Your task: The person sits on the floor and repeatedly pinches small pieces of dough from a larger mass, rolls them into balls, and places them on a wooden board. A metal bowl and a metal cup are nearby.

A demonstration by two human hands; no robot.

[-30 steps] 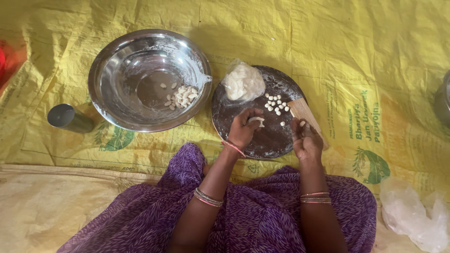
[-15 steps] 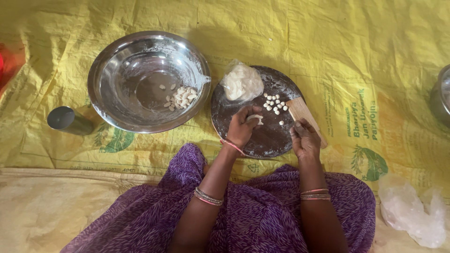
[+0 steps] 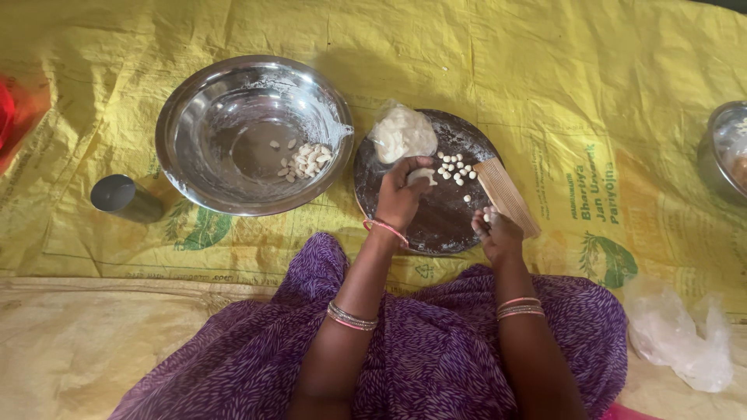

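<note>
While the left hand (image 3: pixel 401 198) pinches a dough piece (image 3: pixel 422 176) over the dark plate (image 3: pixel 436 225), right hand (image 3: pixel 496 233) fingers close on a pellet beside the ridged board (image 3: pixel 506 194). Judged early: few shaped pieces (image 3: pixel 305 161) in steel bowl (image 3: pixel 194 179); dough lump (image 3: pixel 401 132) largely unused.

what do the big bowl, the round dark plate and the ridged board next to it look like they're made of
Bowl: polished metal, probably steel; it mirrors the light and is dusted with flour. Plate: dark and matte with white dusting; metal or stone, hard to tell. Ridged board: pale tan with fine parallel grooves, likely wood or plastic.
</note>
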